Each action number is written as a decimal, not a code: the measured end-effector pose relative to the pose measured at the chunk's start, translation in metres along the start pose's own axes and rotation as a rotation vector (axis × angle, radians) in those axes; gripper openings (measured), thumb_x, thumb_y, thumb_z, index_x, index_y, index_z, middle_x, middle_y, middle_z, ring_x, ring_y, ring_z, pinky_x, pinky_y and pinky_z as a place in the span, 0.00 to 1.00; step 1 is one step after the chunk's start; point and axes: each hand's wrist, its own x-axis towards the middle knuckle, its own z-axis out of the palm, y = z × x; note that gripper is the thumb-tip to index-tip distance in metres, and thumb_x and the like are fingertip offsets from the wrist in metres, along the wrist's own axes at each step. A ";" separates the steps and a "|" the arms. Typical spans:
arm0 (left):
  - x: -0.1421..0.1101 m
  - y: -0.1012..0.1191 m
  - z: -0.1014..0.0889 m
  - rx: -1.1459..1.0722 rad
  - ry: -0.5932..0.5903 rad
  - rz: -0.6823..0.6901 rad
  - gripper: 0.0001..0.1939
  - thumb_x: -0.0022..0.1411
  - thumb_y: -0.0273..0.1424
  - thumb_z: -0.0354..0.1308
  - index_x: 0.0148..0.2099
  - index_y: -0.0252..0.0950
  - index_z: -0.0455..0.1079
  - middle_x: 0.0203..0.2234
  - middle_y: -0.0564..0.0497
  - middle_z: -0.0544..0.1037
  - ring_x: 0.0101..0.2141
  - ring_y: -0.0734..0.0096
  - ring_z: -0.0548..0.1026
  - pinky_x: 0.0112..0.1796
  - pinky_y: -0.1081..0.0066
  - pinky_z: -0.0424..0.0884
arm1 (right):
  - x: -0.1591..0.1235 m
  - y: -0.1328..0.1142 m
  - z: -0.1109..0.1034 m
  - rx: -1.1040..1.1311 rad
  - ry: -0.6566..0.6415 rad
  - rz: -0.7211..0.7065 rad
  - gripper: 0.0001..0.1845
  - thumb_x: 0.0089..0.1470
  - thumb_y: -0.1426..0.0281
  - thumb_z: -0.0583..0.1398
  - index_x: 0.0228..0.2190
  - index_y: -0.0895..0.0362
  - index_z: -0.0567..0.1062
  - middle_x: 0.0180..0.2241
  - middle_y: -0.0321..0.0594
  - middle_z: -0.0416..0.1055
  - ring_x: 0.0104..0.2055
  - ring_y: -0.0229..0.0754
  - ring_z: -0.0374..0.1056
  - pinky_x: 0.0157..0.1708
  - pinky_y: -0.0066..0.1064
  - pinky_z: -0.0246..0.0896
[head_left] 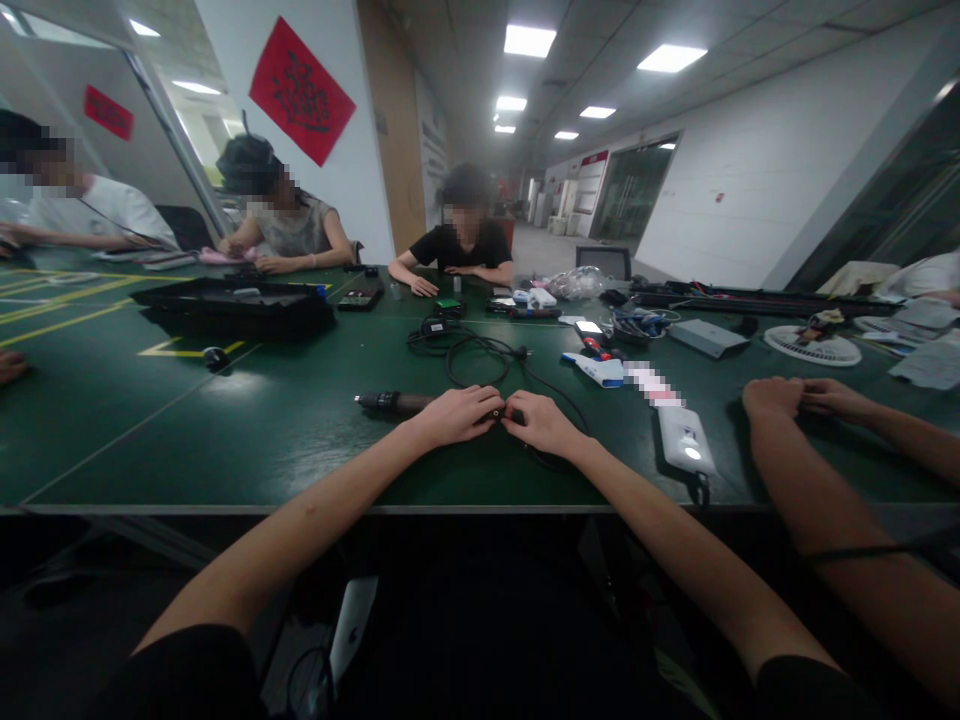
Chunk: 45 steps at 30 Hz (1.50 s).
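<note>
My left hand (454,415) lies curled over the right end of a dark, rod-shaped tool (390,403) that rests on the green table (225,430). My right hand (541,422) is closed right beside it, fingertips meeting the left hand at the tool's end. A black cable (480,358) loops away from that spot toward the middle of the table. What the right fingers pinch is too small to make out.
A white power bank (685,440) lies to my right. A neighbour's forearms and hands (780,398) rest at the right. A black case (232,305), a white-blue device (600,368), a small fan (812,346) and other gadgets lie further back. Three people sit across the table.
</note>
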 end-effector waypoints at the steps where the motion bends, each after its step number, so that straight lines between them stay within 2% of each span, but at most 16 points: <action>1: 0.000 0.000 0.000 0.001 -0.003 0.011 0.11 0.76 0.34 0.51 0.56 0.40 0.66 0.54 0.45 0.72 0.50 0.62 0.74 0.46 0.67 0.74 | 0.000 0.000 0.000 0.001 -0.002 -0.001 0.03 0.60 0.72 0.66 0.35 0.56 0.75 0.40 0.40 0.73 0.39 0.41 0.69 0.41 0.31 0.60; 7: 0.001 -0.002 0.004 0.019 0.006 -0.045 0.10 0.77 0.37 0.51 0.53 0.39 0.67 0.53 0.45 0.72 0.49 0.62 0.75 0.44 0.67 0.74 | 0.000 0.001 0.000 0.003 -0.009 0.003 0.03 0.60 0.71 0.66 0.34 0.56 0.75 0.40 0.39 0.73 0.38 0.40 0.69 0.41 0.31 0.60; 12: -0.001 -0.003 0.004 0.018 -0.001 0.024 0.11 0.76 0.33 0.51 0.57 0.39 0.66 0.56 0.44 0.71 0.51 0.62 0.74 0.46 0.66 0.74 | 0.000 0.001 0.001 0.009 -0.006 0.003 0.03 0.60 0.71 0.66 0.35 0.56 0.75 0.41 0.40 0.73 0.38 0.40 0.69 0.41 0.31 0.60; 17: 0.000 -0.003 0.006 0.027 0.016 -0.021 0.09 0.77 0.36 0.51 0.52 0.38 0.68 0.55 0.44 0.71 0.50 0.62 0.75 0.45 0.66 0.75 | 0.000 0.001 0.001 0.012 0.002 -0.003 0.03 0.61 0.72 0.65 0.34 0.56 0.76 0.41 0.39 0.73 0.38 0.40 0.69 0.41 0.30 0.60; 22: -0.001 -0.003 0.005 -0.019 0.018 0.009 0.12 0.74 0.35 0.55 0.57 0.39 0.67 0.55 0.44 0.72 0.51 0.61 0.75 0.46 0.66 0.75 | 0.000 0.000 0.000 0.004 0.004 0.004 0.03 0.59 0.72 0.66 0.34 0.56 0.76 0.40 0.39 0.73 0.37 0.40 0.68 0.39 0.31 0.60; 25: 0.000 -0.003 0.004 -0.015 0.015 0.008 0.11 0.75 0.33 0.53 0.56 0.40 0.68 0.55 0.45 0.72 0.50 0.62 0.75 0.46 0.67 0.75 | 0.000 0.000 0.000 0.011 0.002 0.000 0.03 0.60 0.71 0.66 0.35 0.56 0.76 0.41 0.40 0.73 0.38 0.40 0.69 0.41 0.31 0.61; 28: 0.000 -0.003 0.005 0.000 0.017 -0.027 0.10 0.76 0.35 0.52 0.54 0.39 0.68 0.54 0.44 0.72 0.50 0.62 0.75 0.45 0.67 0.75 | 0.000 0.000 -0.001 0.016 0.001 0.000 0.02 0.60 0.72 0.66 0.35 0.56 0.76 0.41 0.40 0.73 0.38 0.40 0.69 0.41 0.31 0.61; 34: -0.001 -0.003 0.005 0.000 0.012 0.013 0.10 0.75 0.32 0.52 0.56 0.39 0.67 0.55 0.44 0.72 0.50 0.62 0.75 0.46 0.66 0.75 | 0.001 0.000 0.000 0.010 -0.003 0.001 0.03 0.59 0.72 0.66 0.34 0.56 0.76 0.40 0.39 0.73 0.38 0.41 0.69 0.41 0.31 0.61; 40: -0.001 -0.002 0.004 -0.004 0.020 -0.008 0.11 0.74 0.35 0.54 0.55 0.39 0.67 0.55 0.44 0.71 0.51 0.60 0.74 0.46 0.65 0.75 | 0.001 0.001 0.001 0.004 -0.003 0.005 0.03 0.60 0.72 0.66 0.35 0.55 0.76 0.40 0.40 0.73 0.39 0.41 0.70 0.41 0.31 0.61; 45: -0.001 -0.001 0.002 0.016 0.004 0.003 0.10 0.76 0.33 0.50 0.55 0.39 0.67 0.56 0.44 0.71 0.52 0.61 0.74 0.47 0.65 0.75 | 0.000 0.001 0.001 -0.006 -0.012 0.001 0.03 0.60 0.71 0.66 0.35 0.55 0.76 0.41 0.40 0.73 0.39 0.41 0.69 0.41 0.31 0.61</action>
